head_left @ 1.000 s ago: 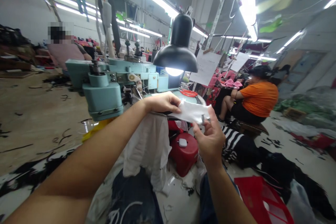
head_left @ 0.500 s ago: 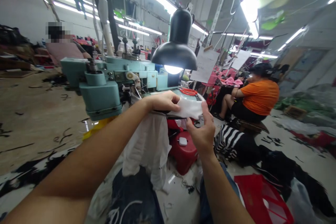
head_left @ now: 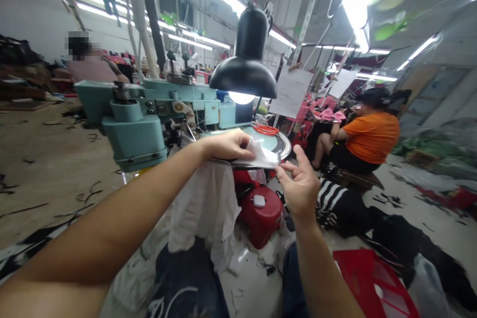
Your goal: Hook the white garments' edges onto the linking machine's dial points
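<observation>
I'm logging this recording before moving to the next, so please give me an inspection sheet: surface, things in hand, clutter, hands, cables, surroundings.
Surface: curved-edged plate, partly hidden.
Things in hand: white cloth, at the plate's near edge; more white fabric hangs below.
Clutter: red coil on the plate; dark scraps on the floor.
Hands: left hand pinches the cloth; right hand has fingertips at its other end, grip unclear.
Cables: pale cable or hose above the teal machine; which, unclear.
Surroundings: lit black lamp, red stool, seated person in orange.
</observation>
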The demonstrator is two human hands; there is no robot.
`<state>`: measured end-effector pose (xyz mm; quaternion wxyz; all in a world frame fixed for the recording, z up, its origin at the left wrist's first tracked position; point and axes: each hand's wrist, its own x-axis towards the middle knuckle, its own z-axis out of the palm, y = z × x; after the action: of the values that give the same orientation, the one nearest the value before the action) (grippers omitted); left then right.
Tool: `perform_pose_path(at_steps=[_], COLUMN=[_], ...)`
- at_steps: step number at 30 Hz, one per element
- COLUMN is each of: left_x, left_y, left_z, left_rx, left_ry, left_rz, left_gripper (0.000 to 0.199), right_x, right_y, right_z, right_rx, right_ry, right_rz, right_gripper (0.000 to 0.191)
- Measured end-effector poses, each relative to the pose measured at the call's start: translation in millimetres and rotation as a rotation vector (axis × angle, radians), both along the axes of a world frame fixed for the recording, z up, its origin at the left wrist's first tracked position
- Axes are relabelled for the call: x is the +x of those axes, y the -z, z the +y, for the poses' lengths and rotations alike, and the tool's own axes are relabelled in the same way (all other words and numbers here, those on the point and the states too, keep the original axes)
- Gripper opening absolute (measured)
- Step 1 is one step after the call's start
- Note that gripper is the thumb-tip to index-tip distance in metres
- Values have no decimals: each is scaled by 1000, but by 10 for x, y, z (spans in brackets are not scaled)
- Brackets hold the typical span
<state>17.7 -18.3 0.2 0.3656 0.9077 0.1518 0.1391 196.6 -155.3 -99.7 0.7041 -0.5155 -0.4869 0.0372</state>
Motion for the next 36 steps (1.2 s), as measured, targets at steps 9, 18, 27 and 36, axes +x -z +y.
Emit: perform_pose_path(at_steps=[9,18,27,36], left_x=[155,110,114,254], left_y=[-26,61,85,-81], left_z=[-47,-6,-27,-82], left_rx=[19,-14,48,92], left_ry=[58,78,5,-85], left_rz=[-43,-26,-47,98], left_gripper=[31,32,30,22], right_x=[63,184,325,182], right_y=[-56,-120,76,-8], right_z=[178,-177,-64,74], right_rx=[-31,-79,-29,2], right_ry=[194,-35,-87,-2], right_rz=[-429,-51,19,-63], right_gripper=[55,26,22,18])
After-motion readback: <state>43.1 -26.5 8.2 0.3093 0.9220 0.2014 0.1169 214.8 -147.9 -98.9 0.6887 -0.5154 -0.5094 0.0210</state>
